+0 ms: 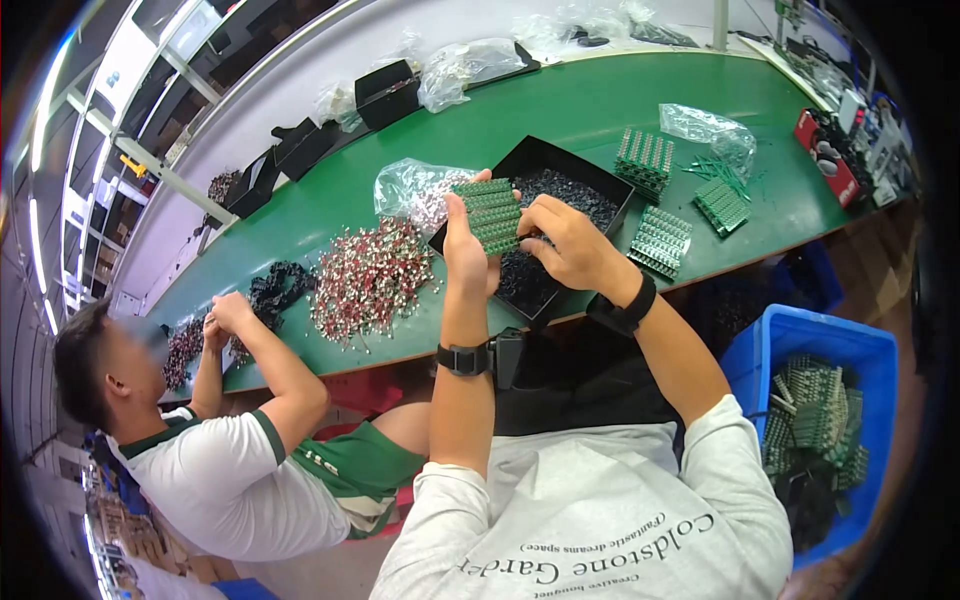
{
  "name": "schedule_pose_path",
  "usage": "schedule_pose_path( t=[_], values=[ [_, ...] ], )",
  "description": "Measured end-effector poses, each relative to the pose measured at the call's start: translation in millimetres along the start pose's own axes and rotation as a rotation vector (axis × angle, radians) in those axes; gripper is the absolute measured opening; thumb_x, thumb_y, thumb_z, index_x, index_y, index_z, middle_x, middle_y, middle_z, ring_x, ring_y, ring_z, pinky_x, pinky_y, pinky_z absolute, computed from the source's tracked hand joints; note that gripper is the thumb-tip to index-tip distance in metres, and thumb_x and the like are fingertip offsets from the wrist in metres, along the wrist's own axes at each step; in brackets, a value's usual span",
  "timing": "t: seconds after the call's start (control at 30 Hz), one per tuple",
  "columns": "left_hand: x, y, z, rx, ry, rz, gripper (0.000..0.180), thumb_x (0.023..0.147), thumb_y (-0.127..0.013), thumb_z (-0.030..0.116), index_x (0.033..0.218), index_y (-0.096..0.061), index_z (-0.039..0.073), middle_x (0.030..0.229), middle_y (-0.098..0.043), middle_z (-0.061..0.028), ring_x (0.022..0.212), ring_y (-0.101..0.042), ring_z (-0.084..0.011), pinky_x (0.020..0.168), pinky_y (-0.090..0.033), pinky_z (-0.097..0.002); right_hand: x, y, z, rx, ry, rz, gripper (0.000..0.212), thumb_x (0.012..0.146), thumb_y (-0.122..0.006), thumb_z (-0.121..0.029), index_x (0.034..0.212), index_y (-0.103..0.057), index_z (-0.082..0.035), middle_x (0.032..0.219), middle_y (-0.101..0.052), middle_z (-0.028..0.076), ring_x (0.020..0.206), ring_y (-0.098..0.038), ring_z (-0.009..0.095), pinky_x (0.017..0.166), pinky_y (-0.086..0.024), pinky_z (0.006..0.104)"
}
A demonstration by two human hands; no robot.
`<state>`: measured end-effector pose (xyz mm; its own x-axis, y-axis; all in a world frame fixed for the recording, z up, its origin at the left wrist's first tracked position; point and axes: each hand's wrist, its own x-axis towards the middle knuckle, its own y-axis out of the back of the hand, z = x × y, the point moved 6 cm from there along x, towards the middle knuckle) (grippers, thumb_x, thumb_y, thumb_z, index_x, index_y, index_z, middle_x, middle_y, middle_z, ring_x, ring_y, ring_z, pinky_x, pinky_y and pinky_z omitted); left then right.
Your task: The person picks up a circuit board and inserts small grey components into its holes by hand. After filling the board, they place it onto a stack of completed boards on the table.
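Note:
My left hand (466,250) grips a green circuit board panel (490,215) set with rows of small metal parts, its thumb along the left edge. At the panel's right edge is my right hand (572,245), with thumb and fingertips pinched together; whatever they hold is too small to make out. Both hands are above a black box (585,160) holding many small black pieces (570,195). Left of the box lies a heap of small red and silvery parts (365,280), with a clear plastic bag (405,190) of similar parts behind it.
More green panels (645,162) lie to the right on the green table (560,100), near thin green strips (735,175). A blue bin (875,400) of boards stands low at right. At left, a co-worker (220,470) handles parts beside black plastic (280,290).

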<state>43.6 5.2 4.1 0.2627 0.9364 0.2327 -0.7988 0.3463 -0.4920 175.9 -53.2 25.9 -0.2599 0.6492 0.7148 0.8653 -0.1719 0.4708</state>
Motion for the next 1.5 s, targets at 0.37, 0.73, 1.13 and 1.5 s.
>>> schedule_pose_path(
  t=[0.37,0.73,1.13,1.5],
  values=[
    [0,-3,2,-0.047,0.049,-0.025,0.065,0.111,-0.018,0.051,0.148,-0.043,0.004,0.119,-0.065,-0.0201,0.101,-0.069,-0.0297,0.087,-0.058,-0.0415,0,5,9,0.069,0.028,0.103,0.016,0.084,-0.072,0.001,0.088,-0.057,-0.001,0.081,-0.056,0.011,0.074,-0.063,0.027,0.069,-0.052,0.0376],
    [-3,1,6,-0.072,-0.016,-0.058,0.068,0.11,-0.022,0.053,0.152,-0.036,0.002,0.127,-0.061,-0.0208,0.107,-0.067,-0.0304,0.091,-0.058,-0.0419,10,0,0,0.033,0.022,0.029,0.02,0.075,-0.08,0.001,0.091,-0.068,-0.004,0.093,-0.064,0.012,0.092,-0.068,0.031,0.085,-0.057,0.0375],
    [-2,18,15,-0.005,-0.042,-0.028,0.082,0.105,-0.025,0.063,0.154,-0.03,-0.003,0.132,-0.058,-0.0251,0.112,-0.066,-0.0352,0.096,-0.055,-0.0463,24,0,12,-0.019,0.086,-0.084,0.03,0.068,-0.085,-0.004,0.095,-0.072,-0.006,0.094,-0.066,0.009,0.08,-0.067,0.027,0.068,-0.055,0.0357],
    [-2,12,8,0.027,0.001,-0.052,0.087,0.104,-0.03,0.065,0.152,-0.031,-0.007,0.134,-0.059,-0.0259,0.11,-0.066,-0.0332,0.096,-0.055,-0.0447,19,-6,21,-0.019,0.02,-0.083,0.024,0.069,-0.084,-0.003,0.089,-0.071,-0.005,0.086,-0.067,0.007,0.074,-0.068,0.025,0.064,-0.056,0.0347]
  ],
)
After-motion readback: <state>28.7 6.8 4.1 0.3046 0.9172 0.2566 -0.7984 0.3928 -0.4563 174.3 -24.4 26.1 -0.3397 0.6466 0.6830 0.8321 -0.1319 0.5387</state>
